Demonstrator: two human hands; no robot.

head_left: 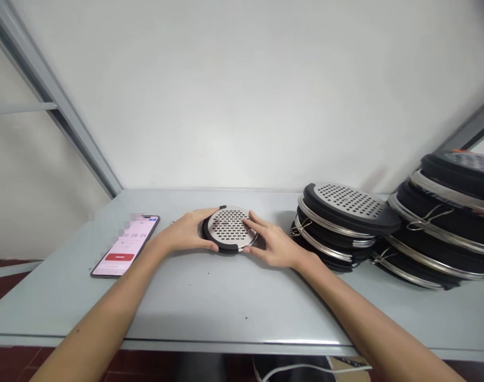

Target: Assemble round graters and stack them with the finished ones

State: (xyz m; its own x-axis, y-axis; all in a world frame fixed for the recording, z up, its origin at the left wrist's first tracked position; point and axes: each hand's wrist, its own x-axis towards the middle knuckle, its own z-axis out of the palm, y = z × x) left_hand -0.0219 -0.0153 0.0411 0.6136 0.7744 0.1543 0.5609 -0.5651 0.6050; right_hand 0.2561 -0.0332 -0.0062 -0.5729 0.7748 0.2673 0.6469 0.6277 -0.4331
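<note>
A small round perforated metal lid (227,225) with a partial black rim lies flat on the grey table in front of me. Around its left edge curves my left hand (188,232), thumb at the near side and fingers at the far side, gripping the black rim. My right hand (271,243) grips the opposite side, with fingertips on the perforated top and at the edge, and the thumb at the near right rim. The bare metal edge shows on the right, beside the right thumb. The underside is hidden.
On the left of the grey table (202,302) lies a phone (124,246) with a timer on screen. To the right stand a shorter stack of similar black-rimmed lids (345,204) and a taller stack (452,233), with looped wire ties. A white wall is behind; a white cable (305,367) runs below the table edge.
</note>
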